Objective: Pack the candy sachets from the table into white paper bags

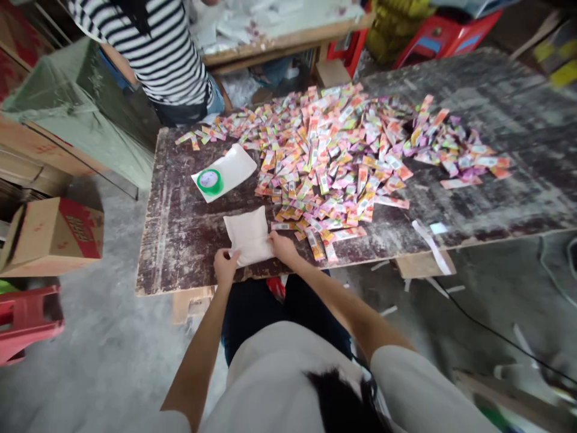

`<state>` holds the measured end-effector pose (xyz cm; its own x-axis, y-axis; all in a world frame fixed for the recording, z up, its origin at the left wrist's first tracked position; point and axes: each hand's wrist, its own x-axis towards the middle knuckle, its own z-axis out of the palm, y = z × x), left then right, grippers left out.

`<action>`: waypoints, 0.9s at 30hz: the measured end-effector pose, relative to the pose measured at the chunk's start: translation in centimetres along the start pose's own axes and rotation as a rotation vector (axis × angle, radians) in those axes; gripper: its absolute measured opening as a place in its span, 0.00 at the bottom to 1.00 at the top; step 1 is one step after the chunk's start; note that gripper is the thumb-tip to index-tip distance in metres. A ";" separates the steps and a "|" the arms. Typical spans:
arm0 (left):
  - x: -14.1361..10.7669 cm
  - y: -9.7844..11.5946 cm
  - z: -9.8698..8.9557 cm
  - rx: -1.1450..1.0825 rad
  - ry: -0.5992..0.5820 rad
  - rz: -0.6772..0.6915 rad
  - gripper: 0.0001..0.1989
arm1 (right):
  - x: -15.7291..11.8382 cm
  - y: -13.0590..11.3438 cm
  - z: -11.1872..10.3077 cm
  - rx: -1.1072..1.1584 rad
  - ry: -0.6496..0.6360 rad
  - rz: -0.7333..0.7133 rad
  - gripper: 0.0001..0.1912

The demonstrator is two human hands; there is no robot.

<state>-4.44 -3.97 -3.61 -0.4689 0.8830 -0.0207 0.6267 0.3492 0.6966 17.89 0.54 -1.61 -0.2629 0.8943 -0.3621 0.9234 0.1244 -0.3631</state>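
A white rectangular packet [249, 236] lies at the front edge of the worn dark table [175, 240]. My left hand [226, 266] pinches its lower left corner, and my right hand [283, 246] has its fingers closed on the right side. Behind the packet, a roll of green tape [210, 182] rests on a white sheet [237, 168]. A wide heap of small colourful sachets [324, 156] spreads to the right, its nearest sachets close to my right hand.
A person in a striped shirt [155, 54] stands beyond the table's far left corner. An open cardboard box [58, 234] and a red stool [33, 319] are at the left. A white strip [433, 246] hangs over the front edge.
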 end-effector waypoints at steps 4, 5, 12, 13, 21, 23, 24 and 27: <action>1.4 0.0 -0.7 -0.196 -0.108 -0.151 0.22 | -0.3 0.2 0.6 0.294 0.199 0.082 0.21; 1.6 0.1 -0.9 -0.270 -0.161 -0.203 0.23 | -0.2 0.2 0.9 0.425 0.237 0.091 0.23; 0.6 1.7 -1.9 -0.856 -0.477 -0.456 0.15 | 0.9 -1.5 1.3 0.974 0.088 0.118 0.16; 0.1 1.9 -1.8 -0.982 -0.481 -0.491 0.13 | 0.8 -1.6 1.3 0.993 0.070 0.102 0.18; -2.3 3.1 -3.0 -1.147 -0.672 -0.510 0.21 | -2.2 1.0 -3.8 1.253 -0.251 -0.004 0.31; -1.9 2.9 -3.6 -1.043 -0.831 -0.426 0.23 | -3.2 2.0 -6.7 1.164 -0.325 -0.042 0.30; -1.6 2.6 -3.8 -0.972 -0.887 -0.381 0.23 | -3.6 2.5 -8.3 1.129 -0.340 -0.061 0.30; -0.3 1.3 -4.3 -0.810 -0.858 -0.326 0.24 | -3.9 4.1 -13.0 1.024 -0.386 -0.054 0.28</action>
<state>-6.16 -5.12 0.46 0.2224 0.8178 -0.5307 -0.1555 0.5671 0.8088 26.37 3.12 9.47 -0.5309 0.6815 -0.5036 0.2846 -0.4163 -0.8635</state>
